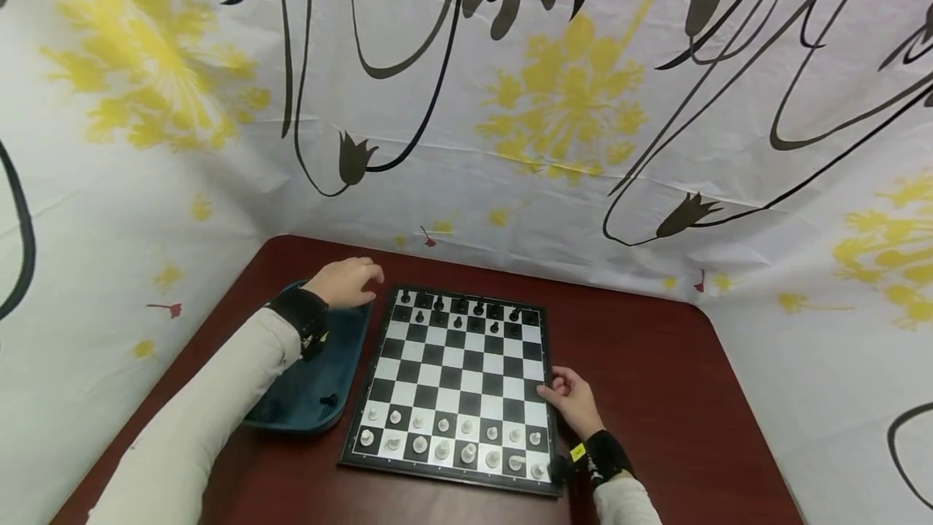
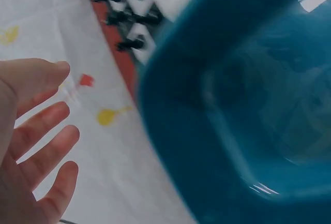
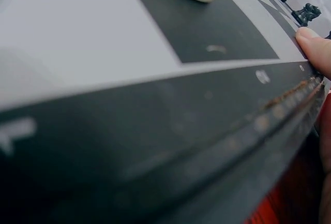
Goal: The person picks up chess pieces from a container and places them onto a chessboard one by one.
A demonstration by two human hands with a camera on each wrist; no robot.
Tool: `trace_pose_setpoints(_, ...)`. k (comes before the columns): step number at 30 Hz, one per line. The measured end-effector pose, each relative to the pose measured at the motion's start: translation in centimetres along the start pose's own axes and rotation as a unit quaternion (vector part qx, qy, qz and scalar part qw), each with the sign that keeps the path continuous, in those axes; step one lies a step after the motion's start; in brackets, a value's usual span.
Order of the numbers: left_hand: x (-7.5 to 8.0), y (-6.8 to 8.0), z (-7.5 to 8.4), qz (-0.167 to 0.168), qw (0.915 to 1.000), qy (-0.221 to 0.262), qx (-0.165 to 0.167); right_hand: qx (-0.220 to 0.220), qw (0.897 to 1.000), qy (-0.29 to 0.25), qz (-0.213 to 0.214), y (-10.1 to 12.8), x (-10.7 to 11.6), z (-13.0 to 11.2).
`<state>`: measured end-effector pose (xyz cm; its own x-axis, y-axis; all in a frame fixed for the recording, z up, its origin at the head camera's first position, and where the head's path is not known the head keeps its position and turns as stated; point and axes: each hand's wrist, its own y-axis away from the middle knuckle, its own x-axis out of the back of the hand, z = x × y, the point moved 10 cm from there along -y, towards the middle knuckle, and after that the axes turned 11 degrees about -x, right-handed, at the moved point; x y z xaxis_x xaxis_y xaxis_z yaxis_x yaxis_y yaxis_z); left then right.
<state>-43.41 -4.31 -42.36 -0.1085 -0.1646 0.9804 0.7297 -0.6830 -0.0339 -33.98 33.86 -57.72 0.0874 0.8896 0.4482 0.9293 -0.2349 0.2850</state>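
A black-and-white chessboard [image 1: 452, 379] lies on the table, white chess pieces [image 1: 468, 453] in two rows along its near side. Black chess pieces [image 1: 457, 322] stand on the two far rows. My left hand [image 1: 342, 282] hovers over the far end of a blue tray [image 1: 309, 379], left of the board. Its fingers [image 2: 46, 162] are spread and loosely bent, with nothing between them. At the board's right edge, my right hand [image 1: 572, 402] grips the frame, thumb [image 3: 315, 48] on top; the lower fingers are partly hidden.
One black chess piece [image 1: 330, 400] lies in the tray near its right wall. The dark red table [image 1: 641, 379] extends right of the board. Patterned white cloth [image 1: 452, 120] hangs behind the table and along both sides.
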Motion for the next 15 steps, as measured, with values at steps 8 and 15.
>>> trace_pose_setpoints(8,-4.2,4.5,-1.6,-0.031,0.9893,0.142,0.012,0.002,1.000,0.011,0.002,-0.1,0.4,0.0)
trace_pose_setpoints(15,-6.6,7.7,-1.7,-0.045,0.9819,0.183,0.019,0.002,1.000,0.005,-0.002,0.2,0.1,-0.2)
